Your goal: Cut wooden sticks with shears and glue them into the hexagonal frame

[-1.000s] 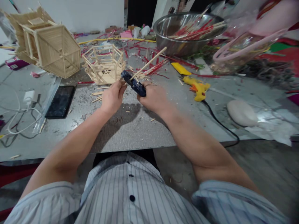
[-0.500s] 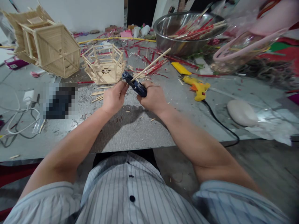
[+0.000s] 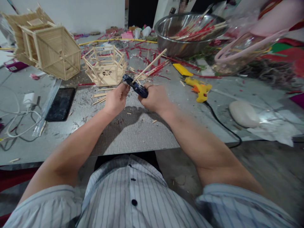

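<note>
In my right hand (image 3: 154,97) is a dark blue hand tool (image 3: 142,90) that looks like a pair of cutters, its fingers closed around the lower end. A thin wooden stick (image 3: 152,63) slants up and to the right from the tool's middle. My left hand (image 3: 116,98) is closed in a pinch at the stick's low end, close to the tool's far tip; the fingertips are partly hidden. Just beyond the left hand stands a six-sided frame of wooden sticks (image 3: 104,73). Several short cut sticks (image 3: 99,97) lie beside that hand.
A larger stick-built model (image 3: 57,52) rests tilted at the left. Nearby lie a black phone (image 3: 60,104) and a white charger (image 3: 28,98). To the right are a yellow glue gun (image 3: 200,89) with its black cord, a steel basin (image 3: 163,39) holding sticks, and a whitish rounded object (image 3: 243,114).
The whole view has shifted slightly. Both hands keep nearly the same pose, with the stick and the dark blue cutters still between them.
</note>
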The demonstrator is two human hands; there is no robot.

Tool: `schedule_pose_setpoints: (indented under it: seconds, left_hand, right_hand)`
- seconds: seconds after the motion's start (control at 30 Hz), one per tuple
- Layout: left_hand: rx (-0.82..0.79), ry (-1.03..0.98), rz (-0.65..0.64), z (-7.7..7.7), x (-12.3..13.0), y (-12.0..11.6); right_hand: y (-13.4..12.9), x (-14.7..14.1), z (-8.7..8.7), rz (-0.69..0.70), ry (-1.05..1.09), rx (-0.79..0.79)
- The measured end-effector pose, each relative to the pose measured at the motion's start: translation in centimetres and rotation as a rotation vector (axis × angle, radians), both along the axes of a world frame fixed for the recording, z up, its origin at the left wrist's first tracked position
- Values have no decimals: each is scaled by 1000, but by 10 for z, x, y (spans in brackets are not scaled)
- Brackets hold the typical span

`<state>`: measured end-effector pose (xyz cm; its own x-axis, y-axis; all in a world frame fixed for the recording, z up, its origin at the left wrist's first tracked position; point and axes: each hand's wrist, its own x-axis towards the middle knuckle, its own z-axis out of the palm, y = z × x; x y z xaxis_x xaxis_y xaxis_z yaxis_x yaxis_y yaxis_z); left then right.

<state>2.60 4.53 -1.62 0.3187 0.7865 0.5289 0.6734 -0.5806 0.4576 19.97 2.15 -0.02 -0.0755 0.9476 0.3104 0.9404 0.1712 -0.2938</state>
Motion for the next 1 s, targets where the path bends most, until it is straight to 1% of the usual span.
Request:
schedule_pose_setpoints:
  seconds: [0.1, 0.3, 0.43, 0.67, 0.87, 1.0]
  left_hand:
    - [-7, -27, 34, 2, 1, 0]
    - [-72, -118, -114, 2, 1, 5]
    - [-125, -152, -188, 1, -1, 9]
    - [-190, -198, -283, 9, -5, 7]
    - [-363, -354, -428, 14, -5, 5]
    - [-558, -416, -467, 18, -7, 6]
  right_hand:
    - [1, 2, -3, 5, 15, 21]
    - [4, 5, -11, 40, 51, 52]
    - [5, 7, -11, 77, 68, 45]
    - [4, 7, -10, 93, 54, 51]
    - [7, 7, -15, 107, 67, 70]
    - [6, 8, -14, 104, 68, 52]
